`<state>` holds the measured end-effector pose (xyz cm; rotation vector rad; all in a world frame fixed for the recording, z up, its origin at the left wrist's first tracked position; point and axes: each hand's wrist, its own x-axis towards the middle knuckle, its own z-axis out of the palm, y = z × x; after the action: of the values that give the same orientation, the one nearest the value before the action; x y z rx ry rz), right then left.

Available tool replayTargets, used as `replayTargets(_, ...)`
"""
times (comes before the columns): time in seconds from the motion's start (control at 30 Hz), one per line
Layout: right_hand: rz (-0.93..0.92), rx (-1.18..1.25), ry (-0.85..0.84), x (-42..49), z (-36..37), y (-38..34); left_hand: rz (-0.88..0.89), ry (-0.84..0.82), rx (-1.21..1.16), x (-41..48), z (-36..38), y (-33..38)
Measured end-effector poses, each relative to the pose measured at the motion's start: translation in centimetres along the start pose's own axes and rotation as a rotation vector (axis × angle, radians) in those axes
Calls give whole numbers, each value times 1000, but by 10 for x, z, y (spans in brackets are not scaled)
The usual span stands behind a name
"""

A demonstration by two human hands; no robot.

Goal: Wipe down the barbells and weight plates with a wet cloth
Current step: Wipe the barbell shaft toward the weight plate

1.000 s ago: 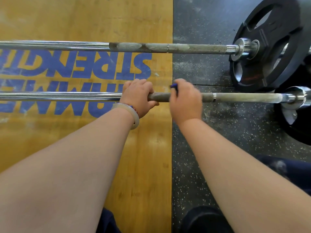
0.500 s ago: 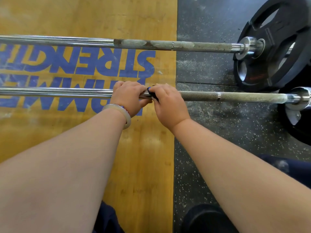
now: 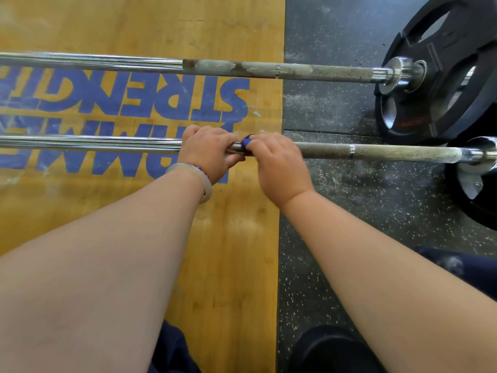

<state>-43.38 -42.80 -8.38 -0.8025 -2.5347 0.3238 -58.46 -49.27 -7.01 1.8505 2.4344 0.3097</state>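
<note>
Gripping the near barbell [image 3: 376,152] at the centre of the frame, the left hand [image 3: 207,152] has its fingers curled over the shaft where the smooth chrome meets the knurled part. The right hand [image 3: 279,168] sits just beside it, fingers wrapped round the bar. Only a blue edge of what looks like the cloth [image 3: 246,142] shows from under its thumb side, so how the rest of it is folded cannot be told. The bar runs left to right across the wooden platform [image 3: 228,238] onto the speckled rubber floor [image 3: 349,211], and its sleeve carries a black plate [image 3: 473,189] at the right edge. A far barbell [image 3: 309,70] lies parallel in the upper part of the frame, with pale chalky patches on its knurling and a large weight plate [image 3: 443,76] at the upper right. The loaded bar is probably heavy, rigid and inclined to roll, so one hand steadying the shaft seems sensible. The knurling should drag on a soft wet cloth, and the chrome is likely slick when damp, so a full wrap round the shaft would serve better than a fingertip pinch.
</note>
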Motion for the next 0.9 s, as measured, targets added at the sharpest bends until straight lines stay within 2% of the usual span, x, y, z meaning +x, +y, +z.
replayTargets(0.1, 295, -5, 67, 0, -10, 12, -4, -20, 23, 2, -1, -1)
replayTargets(0.13, 298, 5, 83, 0, -8, 5, -5, -18, 25, 2, -1, -1)
replayTargets(0.27, -65, 52, 64, -8, 15, -25, -10, -26, 32, 3, -1, -1)
replayTargets(0.37, -77, -12, 56, -12, 10, -6, -1, -33, 33, 3, -1, -1)
replayTargets(0.43, 20, -66, 119, -15, 2, 11, 0, -40, 29, 3, -2, -1)
replayTargets(0.57, 438, -56, 187, -14, -13, 35, 20, -75, 10, 2, -7, -1)
replayTargets(0.63, 518, -16, 232, -11, -13, 33, 26, -130, -13, 4, -9, -2)
replayTargets(0.7, 400, 15, 211, -8, -8, 17, 18, -162, -14, 8, -12, -3)
replayTargets(0.8, 7, 24, 89, -13, 12, -19, 1, -162, 17, 9, -13, -2)
replayTargets(0.9, -100, -30, 4, -17, 11, -7, -9, -144, 29, 7, -13, -1)
